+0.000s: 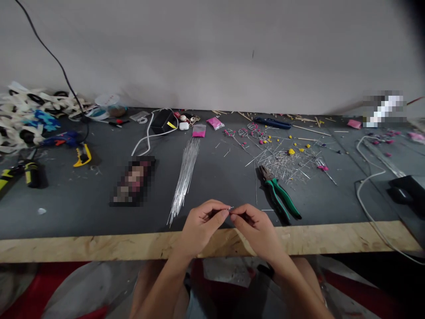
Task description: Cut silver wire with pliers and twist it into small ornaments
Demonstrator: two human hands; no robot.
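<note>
Left hand: left hand (201, 226) pinches one end of a small wire piece (231, 208).
Right hand: right hand (255, 228) pinches the other end, fingertips nearly meeting.
Left of grip: bundle of straight wires (184, 177).
Right of grip: green-handled pliers (279, 197).
Beyond the pliers: wire offcuts (288, 161).
Below grip: table edge (99, 246).

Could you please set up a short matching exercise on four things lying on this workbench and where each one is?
Things:
1. green-handled pliers
2. bundle of straight wires
3. yellow utility knife
4. small wire piece

Places:
A. left part of the bench
B. pinched between the left hand and the right hand
C. right of the hands
D. left of the hands, running up the bench

Pairs: 1-C, 2-D, 3-A, 4-B
</note>
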